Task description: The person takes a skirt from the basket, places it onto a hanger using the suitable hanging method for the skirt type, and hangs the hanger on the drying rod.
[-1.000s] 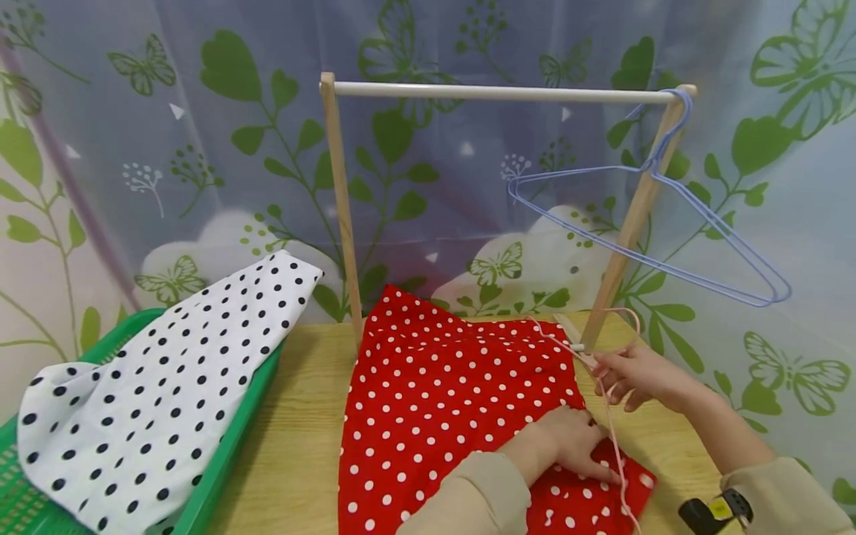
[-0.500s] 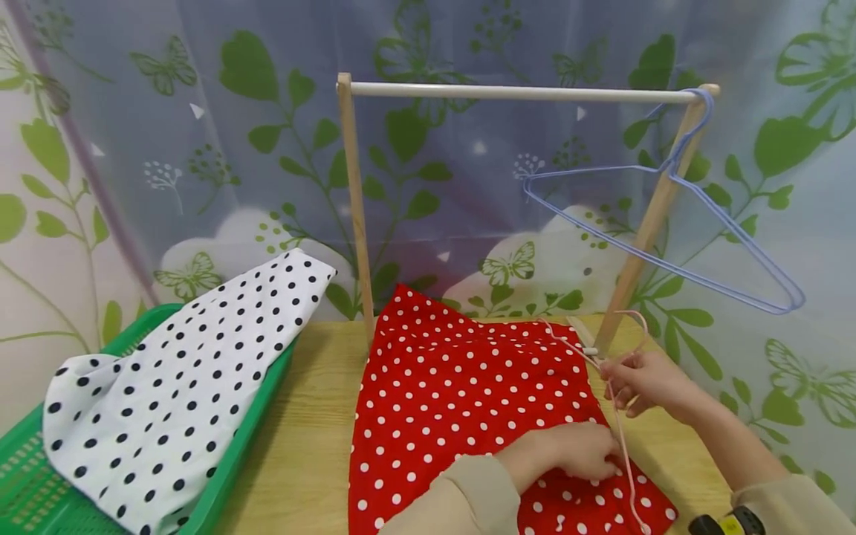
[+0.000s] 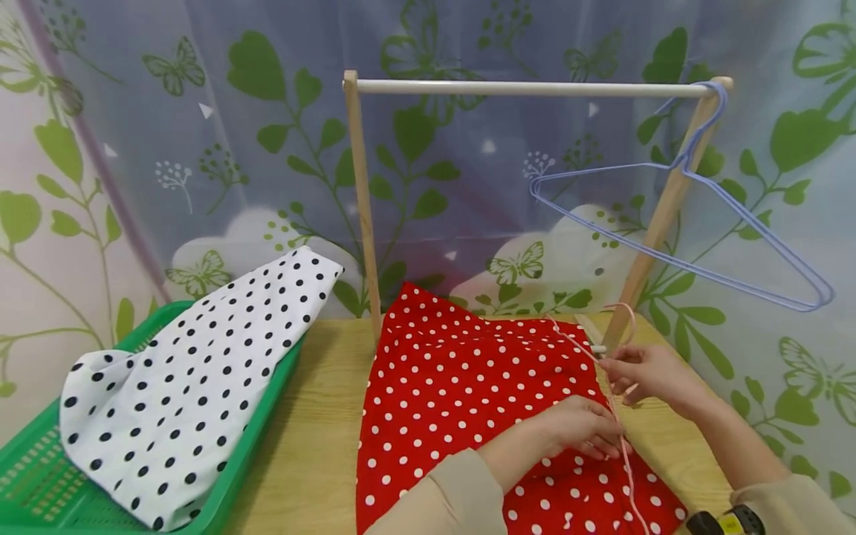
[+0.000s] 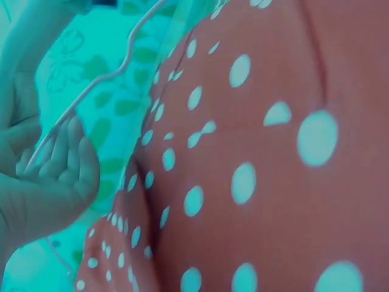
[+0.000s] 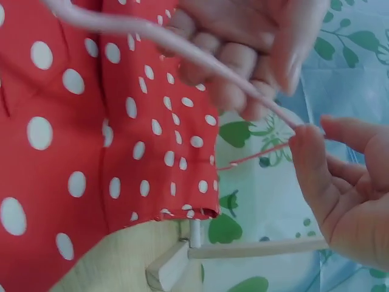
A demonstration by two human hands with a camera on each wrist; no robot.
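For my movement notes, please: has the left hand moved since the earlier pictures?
Yes. In the head view, against the right wooden post, the left hand is slightly farther left and higher.

White cloth across green basket

"What's in the right hand?"
"A pink hanger, pinched by the fingers."
"And the left hand?"
"By the hanger, over red polka-dot cloth on the counter."
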